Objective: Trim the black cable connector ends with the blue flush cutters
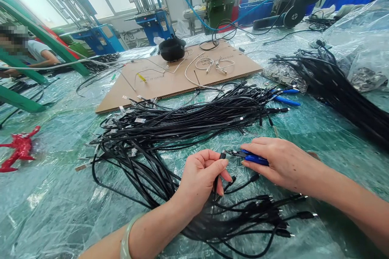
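My left hand (pixel 202 176) pinches a black cable end (pixel 223 156) between thumb and fingers, and the cable hangs down below. Blue-handled cutters (pixel 257 158) are gripped in my right hand (pixel 275 162), their dark jaws pointing left at the cable end. Whether the jaws touch it I cannot tell. Beyond both hands lies a large bundle of black cables (pixel 188 117), which bends round toward me on the left. More black cable ends (pixel 267 210) with metal tips spread out below my hands.
Behind the bundle is a cardboard sheet (pixel 176 77) carrying a black round object (pixel 172 49) and pale cables. Blue-handled pliers (pixel 287 100) lie beside the bundle. More black cables (pixel 340 89) sit at right, a red figure (pixel 20 148) at left. A person (pixel 42 54) is at far left.
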The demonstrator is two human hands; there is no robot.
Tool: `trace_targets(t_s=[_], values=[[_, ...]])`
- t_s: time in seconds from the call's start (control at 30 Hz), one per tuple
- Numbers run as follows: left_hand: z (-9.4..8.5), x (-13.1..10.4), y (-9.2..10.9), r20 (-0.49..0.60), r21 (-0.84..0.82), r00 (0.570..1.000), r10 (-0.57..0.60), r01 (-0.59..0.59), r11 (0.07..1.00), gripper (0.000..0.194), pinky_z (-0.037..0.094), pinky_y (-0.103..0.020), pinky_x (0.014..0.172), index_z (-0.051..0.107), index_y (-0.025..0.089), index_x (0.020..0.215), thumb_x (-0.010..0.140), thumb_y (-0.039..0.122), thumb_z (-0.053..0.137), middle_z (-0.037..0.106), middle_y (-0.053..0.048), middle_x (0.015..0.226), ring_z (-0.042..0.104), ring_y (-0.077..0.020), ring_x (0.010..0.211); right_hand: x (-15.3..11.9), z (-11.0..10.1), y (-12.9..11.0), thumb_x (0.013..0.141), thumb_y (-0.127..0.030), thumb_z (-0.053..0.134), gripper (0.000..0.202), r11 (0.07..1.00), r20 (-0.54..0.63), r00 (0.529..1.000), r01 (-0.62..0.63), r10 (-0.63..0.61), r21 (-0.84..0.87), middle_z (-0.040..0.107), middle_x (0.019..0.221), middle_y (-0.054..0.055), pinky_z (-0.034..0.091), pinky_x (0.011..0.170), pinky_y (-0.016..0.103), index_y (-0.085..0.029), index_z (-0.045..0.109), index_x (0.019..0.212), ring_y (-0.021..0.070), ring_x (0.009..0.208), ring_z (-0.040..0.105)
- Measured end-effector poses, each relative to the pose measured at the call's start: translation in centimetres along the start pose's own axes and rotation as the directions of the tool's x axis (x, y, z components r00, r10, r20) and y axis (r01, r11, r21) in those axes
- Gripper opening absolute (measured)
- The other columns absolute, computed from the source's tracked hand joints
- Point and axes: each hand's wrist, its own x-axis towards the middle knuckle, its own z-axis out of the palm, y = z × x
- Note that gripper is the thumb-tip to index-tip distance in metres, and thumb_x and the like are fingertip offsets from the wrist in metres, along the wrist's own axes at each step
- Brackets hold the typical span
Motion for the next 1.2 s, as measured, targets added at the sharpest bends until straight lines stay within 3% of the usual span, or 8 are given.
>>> trace_targets(t_s=[0.37,0.83,1.2], values=[[0.07,-0.02,0.11,-0.008,-0.008,1.000,-0.030,0.030,1.000,0.017,0.027,-0.014,0.034,0.052,0.014,0.072,0.076,0.025,0.064,0.065,-0.001,0.052,0.045,-0.0047,0.030,0.47,0.17,-0.42,0.083,-0.025,0.055,0.020,0.995,-0.072,0.996,0.043,-0.050,-0.089,0.062,0.083,0.009,0.047,0.066,0.034,-0.014,0.062,0.098,0.0226,0.077,0.059],[0.01,0.13,-0.08,0.000,0.023,1.000,-0.014,0.014,1.000,0.017,0.026,-0.015,0.034,0.052,0.014,0.073,0.076,0.026,0.064,0.065,-0.001,0.052,0.045,-0.0053,0.030,0.33,0.19,-0.49,0.085,-0.028,0.052,0.023,0.997,0.013,1.000,-0.009,0.010,-0.075,0.063,0.079,0.007,0.045,0.059,0.032,-0.015,0.064,0.099,0.0213,0.070,0.059],[0.04,0.19,-0.02,-0.005,0.020,1.000,-0.023,0.023,1.000,0.018,0.026,-0.015,0.034,0.052,0.014,0.071,0.076,0.025,0.064,0.065,-0.001,0.052,0.045,-0.0048,0.029,0.39,0.03,-0.02,0.090,-0.033,0.044,0.029,0.997,0.080,0.996,-0.036,0.030,0.071,0.063,0.083,0.007,0.045,0.069,0.035,-0.016,0.062,0.106,0.0226,0.077,0.060]])
